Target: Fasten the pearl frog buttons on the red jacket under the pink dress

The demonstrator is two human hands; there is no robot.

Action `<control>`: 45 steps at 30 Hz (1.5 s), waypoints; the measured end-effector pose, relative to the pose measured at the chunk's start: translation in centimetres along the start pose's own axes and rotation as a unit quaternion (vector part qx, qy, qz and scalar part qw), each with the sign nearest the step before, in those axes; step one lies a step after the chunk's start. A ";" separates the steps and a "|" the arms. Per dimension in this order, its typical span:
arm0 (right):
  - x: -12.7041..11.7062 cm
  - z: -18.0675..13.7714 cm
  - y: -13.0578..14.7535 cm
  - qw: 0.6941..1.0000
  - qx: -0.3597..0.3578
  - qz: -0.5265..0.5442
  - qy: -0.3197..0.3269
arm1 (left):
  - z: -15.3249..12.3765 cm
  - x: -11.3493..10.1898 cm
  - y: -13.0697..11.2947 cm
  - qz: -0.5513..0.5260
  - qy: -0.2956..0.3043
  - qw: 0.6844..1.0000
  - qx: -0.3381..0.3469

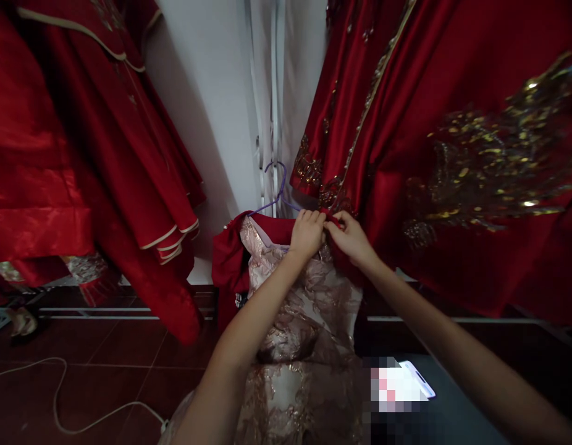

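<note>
A pale pink and gold brocade dress (304,321) with a red outer layer (230,253) hangs on a purple hanger (279,185) in front of me. My left hand (307,233) is closed on the red fabric at the dress's neckline. My right hand (351,238) pinches the same red edge right beside it, and the two hands touch. The hanger's hook shows above my left hand, against the white wall.
Red satin garments (105,142) hang at the left, and red gowns with gold embroidery (475,154) hang at the right. A lit phone (406,383) lies on a dark surface at the lower right. A white cable (58,395) trails over the dark red floor tiles.
</note>
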State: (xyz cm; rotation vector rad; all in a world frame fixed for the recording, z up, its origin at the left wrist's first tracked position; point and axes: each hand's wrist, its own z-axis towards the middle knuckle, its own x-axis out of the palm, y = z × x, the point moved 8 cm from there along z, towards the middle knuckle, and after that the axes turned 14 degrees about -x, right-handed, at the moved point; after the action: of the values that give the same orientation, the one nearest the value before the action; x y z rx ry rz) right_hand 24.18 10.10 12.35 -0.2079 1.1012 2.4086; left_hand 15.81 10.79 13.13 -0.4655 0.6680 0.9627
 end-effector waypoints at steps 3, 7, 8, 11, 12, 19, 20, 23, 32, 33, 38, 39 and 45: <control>1.4 -1.7 -1.0 0.998 -0.015 0.005 -0.060 | -0.3 0.1 0.3 -0.005 0.001 1.000 0.017; 3.0 -2.8 -2.9 0.997 -0.023 0.000 -0.070 | -1.7 -1.9 2.2 -0.030 -0.064 0.997 -0.024; 3.2 -2.9 -3.2 0.997 -0.029 -0.002 -0.069 | -2.4 -2.7 3.4 -0.039 -0.089 0.994 -0.058; 3.5 -2.8 -3.3 0.996 -0.054 -0.004 -0.073 | -6.3 -5.6 9.3 -0.060 -0.187 0.954 -0.228; 3.4 -2.7 -3.2 0.995 -0.062 -0.005 -0.075 | -8.1 -6.5 11.8 -0.061 -0.226 0.926 -0.295; 3.9 -3.1 -2.5 0.996 -0.037 -0.079 -0.032 | -12.2 -6.9 21.9 -0.166 -0.112 0.916 -0.348; 4.0 -3.2 -2.4 0.995 -0.030 -0.094 -0.028 | -12.0 -7.1 22.1 -0.174 -0.103 0.917 -0.343; 4.2 -3.5 -2.0 0.992 -0.019 -0.124 -0.027 | -10.9 -8.2 20.8 -0.192 -0.120 0.914 -0.336; 8.6 -6.3 -1.3 0.999 0.001 0.009 -0.041 | -10.4 -0.3 8.7 -0.353 0.039 0.897 -0.263; 9.4 -7.0 -1.3 0.999 0.000 0.040 -0.030 | -11.2 0.1 8.6 -0.370 0.028 0.885 -0.281; 9.9 -9.2 -0.5 0.993 -0.021 0.117 -0.007 | -13.9 -2.2 10.2 -0.417 -0.050 0.844 -0.333; 9.5 -9.1 -0.3 0.994 -0.024 0.111 -0.005 | -13.9 -2.7 10.3 -0.410 -0.037 0.850 -0.328; 8.2 -8.0 0.8 0.995 -0.048 0.078 0.027 | -14.7 -3.4 12.1 -0.205 0.046 0.897 -0.389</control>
State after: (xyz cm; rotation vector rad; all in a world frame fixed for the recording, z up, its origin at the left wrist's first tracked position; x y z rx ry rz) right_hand 16.17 6.68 4.88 -0.2268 1.0604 2.6120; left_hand -0.55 5.54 4.16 -1.3140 0.2165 0.7728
